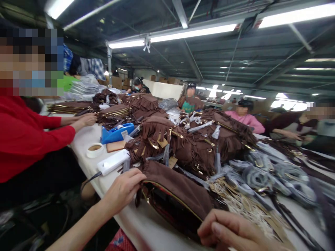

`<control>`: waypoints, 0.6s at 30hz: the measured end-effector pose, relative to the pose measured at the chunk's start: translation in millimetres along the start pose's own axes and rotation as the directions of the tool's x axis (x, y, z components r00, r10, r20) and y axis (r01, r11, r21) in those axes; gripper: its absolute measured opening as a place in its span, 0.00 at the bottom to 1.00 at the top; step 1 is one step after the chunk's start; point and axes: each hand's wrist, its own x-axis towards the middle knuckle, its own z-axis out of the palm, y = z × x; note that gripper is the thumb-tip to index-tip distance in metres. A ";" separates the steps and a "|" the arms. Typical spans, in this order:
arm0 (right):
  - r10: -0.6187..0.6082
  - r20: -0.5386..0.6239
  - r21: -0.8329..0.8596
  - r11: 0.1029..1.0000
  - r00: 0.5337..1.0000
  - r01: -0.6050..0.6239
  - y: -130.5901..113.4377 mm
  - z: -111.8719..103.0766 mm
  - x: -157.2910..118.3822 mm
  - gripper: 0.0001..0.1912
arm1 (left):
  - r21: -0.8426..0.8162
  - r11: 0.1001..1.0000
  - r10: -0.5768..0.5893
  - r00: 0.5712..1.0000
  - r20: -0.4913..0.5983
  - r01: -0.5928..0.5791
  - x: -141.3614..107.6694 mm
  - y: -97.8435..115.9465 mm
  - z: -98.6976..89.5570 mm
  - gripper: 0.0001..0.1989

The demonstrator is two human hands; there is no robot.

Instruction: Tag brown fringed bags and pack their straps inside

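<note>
A dark brown handbag (pixel 180 184) lies at the table's near edge, its gold-toothed zipper undone and its mouth gaping toward me. My left hand (pixel 128 184) pinches the bag's left end, beside the end of the zipper. At the right end of the opening, my right hand (pixel 230 228) has its thumb and fingers closed on the bag's edge. The inside is dark, with a little reddish lining showing. Just behind the bag rises a heap of brown fringed bags (pixel 188 146) with gold zippers and paper tags.
Left on the table (pixel 91 167) are a blue tape dispenser (pixel 117 133), a tape roll (pixel 94 150) and a white power strip (pixel 113 162). Plastic-wrapped straps (pixel 258 176) and stringed tags (pixel 243 205) lie right. A red-sleeved co-worker's hand (pixel 87 119) touches stacked bags; other people sit beyond.
</note>
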 end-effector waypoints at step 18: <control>0.101 -0.391 -0.721 0.585 0.915 -0.372 64.2 10.2 -45.1 0.20 | 0.000 0.938 0.284 0.769 0.573 -0.346 26.0 87.4 97.3 0.36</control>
